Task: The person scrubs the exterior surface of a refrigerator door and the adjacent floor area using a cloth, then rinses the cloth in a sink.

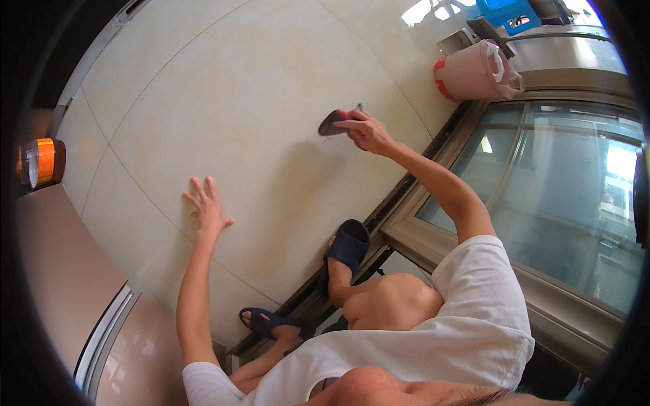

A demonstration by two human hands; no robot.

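My right hand [373,133] grips a dark, oval-headed hand-held object [331,123] with a reddish part; its exact kind is not clear. Some small crumbs [329,138] lie on the pale tiled floor [244,101] just below the object's edge. To the left, my left hand [207,205] has its fingers spread and holds nothing. It is at the tiles or just above them; I cannot tell which. Dark slide sandals [350,243] are on my feet, by the sliding-door track.
A pink bin [467,71] with a plastic bag stands at the upper right, beside a grey bristled tool [487,31] and a blue plastic stool [523,23]. A framed glass door [548,177] borders the right side. A glossy cabinet [71,264] and an orange-labelled container [44,161] are at left.
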